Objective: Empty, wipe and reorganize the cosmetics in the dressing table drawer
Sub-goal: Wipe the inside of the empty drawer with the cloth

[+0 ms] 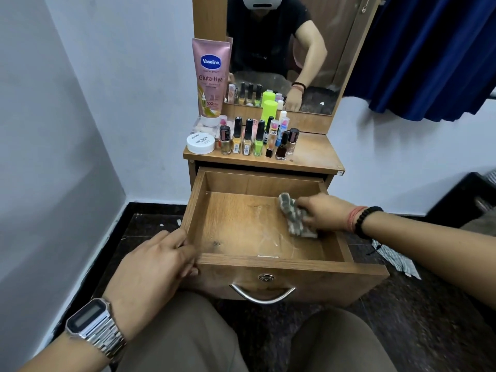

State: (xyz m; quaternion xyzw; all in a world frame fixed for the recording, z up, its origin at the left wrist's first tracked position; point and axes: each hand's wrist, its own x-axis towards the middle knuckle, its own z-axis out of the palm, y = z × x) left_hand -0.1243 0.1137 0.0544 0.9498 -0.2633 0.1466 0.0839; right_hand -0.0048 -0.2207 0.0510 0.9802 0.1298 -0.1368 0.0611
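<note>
The right hand (326,213) grips a cloth (295,214) on the drawer (268,260) floor; the left hand (158,260) clasps the near-left corner. Sweep into corners, steadily.

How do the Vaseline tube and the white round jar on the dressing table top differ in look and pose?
The Vaseline tube is tall and pink and stands upright on its white cap; the white round jar is low, wide and sits flat. The tube stands at the back against the mirror frame; the jar sits near the front edge. The tube stands on a clear box; the jar rests on the wood. Both are at the left end of the table top, outside the emptied drawer.
</note>
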